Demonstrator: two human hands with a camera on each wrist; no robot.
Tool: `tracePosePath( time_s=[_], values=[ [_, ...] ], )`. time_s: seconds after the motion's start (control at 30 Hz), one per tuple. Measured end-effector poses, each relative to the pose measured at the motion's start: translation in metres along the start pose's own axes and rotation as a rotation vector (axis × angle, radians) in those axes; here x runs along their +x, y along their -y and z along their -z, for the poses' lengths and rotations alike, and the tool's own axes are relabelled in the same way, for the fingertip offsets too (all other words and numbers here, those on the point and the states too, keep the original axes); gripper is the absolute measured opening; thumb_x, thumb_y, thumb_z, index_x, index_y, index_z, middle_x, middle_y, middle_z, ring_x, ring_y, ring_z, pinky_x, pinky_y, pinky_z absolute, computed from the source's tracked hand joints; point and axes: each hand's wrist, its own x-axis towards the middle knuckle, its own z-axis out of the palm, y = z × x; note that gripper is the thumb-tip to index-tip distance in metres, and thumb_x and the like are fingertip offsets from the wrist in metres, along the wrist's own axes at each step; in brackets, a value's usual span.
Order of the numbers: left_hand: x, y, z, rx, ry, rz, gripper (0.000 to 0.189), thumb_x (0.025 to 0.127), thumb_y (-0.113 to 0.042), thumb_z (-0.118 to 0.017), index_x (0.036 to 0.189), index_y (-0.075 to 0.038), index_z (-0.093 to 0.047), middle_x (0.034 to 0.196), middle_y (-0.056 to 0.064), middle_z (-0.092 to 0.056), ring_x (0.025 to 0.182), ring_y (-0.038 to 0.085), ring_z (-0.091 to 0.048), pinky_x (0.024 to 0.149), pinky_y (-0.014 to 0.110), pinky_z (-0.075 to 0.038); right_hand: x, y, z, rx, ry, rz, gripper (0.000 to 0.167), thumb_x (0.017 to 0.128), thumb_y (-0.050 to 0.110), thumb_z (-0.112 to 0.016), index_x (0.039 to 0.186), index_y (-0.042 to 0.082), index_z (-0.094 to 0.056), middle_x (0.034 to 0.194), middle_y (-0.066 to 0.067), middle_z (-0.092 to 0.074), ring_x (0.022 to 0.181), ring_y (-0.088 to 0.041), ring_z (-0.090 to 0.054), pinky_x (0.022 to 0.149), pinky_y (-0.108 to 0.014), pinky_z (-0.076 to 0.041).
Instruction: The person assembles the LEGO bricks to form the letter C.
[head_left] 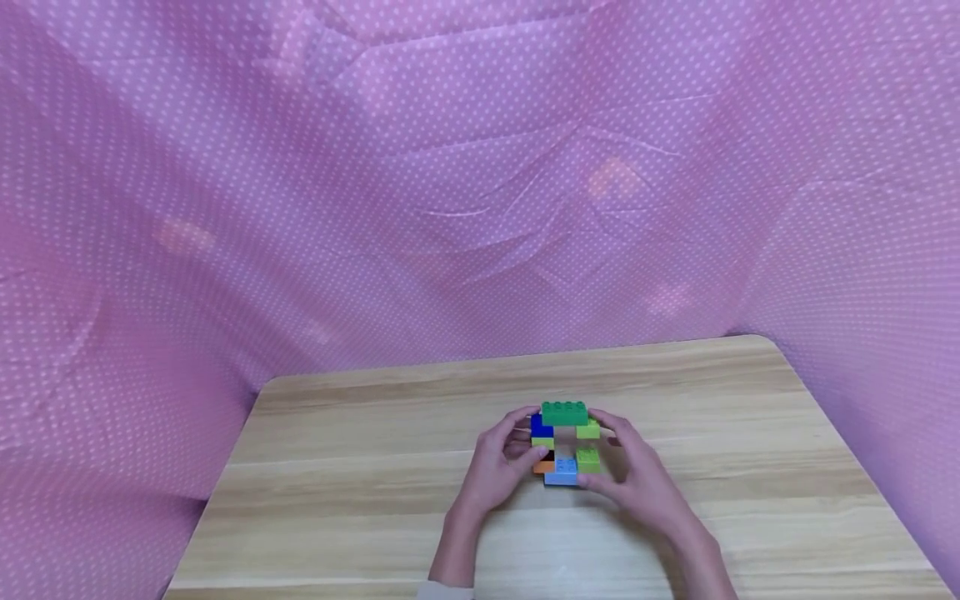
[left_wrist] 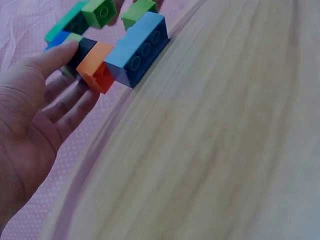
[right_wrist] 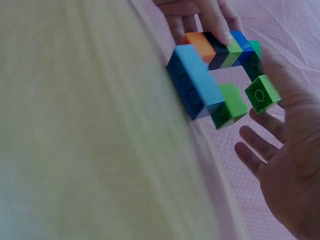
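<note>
A ring-shaped build of toy building blocks stands between both hands. A long light blue block (head_left: 561,473) forms its base. Orange (left_wrist: 96,65), black, lime and dark blue (head_left: 542,427) blocks stack up its left side. A long green block (head_left: 564,413) spans the top, with a lime block (right_wrist: 263,93) under its right end. Another lime block (head_left: 588,460) sits on the base's right end, a gap between the two. My left hand (head_left: 501,462) pinches the left stack, thumb in front. My right hand (head_left: 641,475), fingers extended, is beside the right side, one finger against the green block's end.
A wooden tabletop (head_left: 360,492) with rounded corners lies under the hands. Pink dotted cloth (head_left: 465,183) hangs behind it and along both sides.
</note>
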Motion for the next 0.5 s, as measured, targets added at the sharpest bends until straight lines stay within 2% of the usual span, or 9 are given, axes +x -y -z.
tracePosePath(
  time_s=[0.1,0.23,0.37,0.5],
  values=[
    [0.0009,-0.0001,0.0011,0.010,0.005,0.045,0.058,0.099,-0.025,-0.077,0.153,-0.029,-0.055,0.125,-0.001,-0.073,0.109,0.014,-0.072,0.092,0.027,-0.062,0.0004,-0.0019,-0.0029,-0.040,0.057,-0.072,0.114,0.077,0.030,-0.096,0.166,0.041,-0.026,0.168,-0.002,-0.037,0.153,-0.041,-0.036,0.119,-0.072,-0.028],
    [0.0024,0.0021,0.0020,0.024,0.025,0.075,0.056,0.100,-0.029,-0.075,0.153,-0.028,-0.056,0.126,-0.002,-0.073,0.110,0.013,-0.072,0.091,0.025,-0.061,0.0018,-0.0046,-0.0054,-0.085,0.083,-0.133,0.120,0.076,0.036,-0.096,0.166,0.047,-0.018,0.171,-0.004,-0.031,0.157,-0.040,-0.028,0.121,-0.071,-0.024],
    [0.0033,0.0041,0.0032,0.045,0.030,0.086,0.054,0.101,-0.031,-0.074,0.151,-0.024,-0.057,0.130,-0.001,-0.069,0.116,0.014,-0.069,0.092,0.025,-0.061,0.0026,-0.0077,-0.0068,-0.123,0.087,-0.140,0.118,0.078,0.043,-0.094,0.168,0.042,-0.017,0.172,-0.009,-0.031,0.156,-0.042,-0.028,0.122,-0.070,-0.024],
    [0.0028,0.0061,0.0051,0.164,-0.002,0.082,0.053,0.100,-0.038,-0.074,0.149,-0.023,-0.061,0.140,-0.001,-0.061,0.127,0.018,-0.061,0.102,0.035,-0.057,0.0022,-0.0092,-0.0074,-0.149,0.088,-0.139,0.114,0.080,0.051,-0.090,0.169,0.032,-0.021,0.171,-0.011,-0.032,0.156,-0.043,-0.028,0.121,-0.071,-0.024]
  ],
)
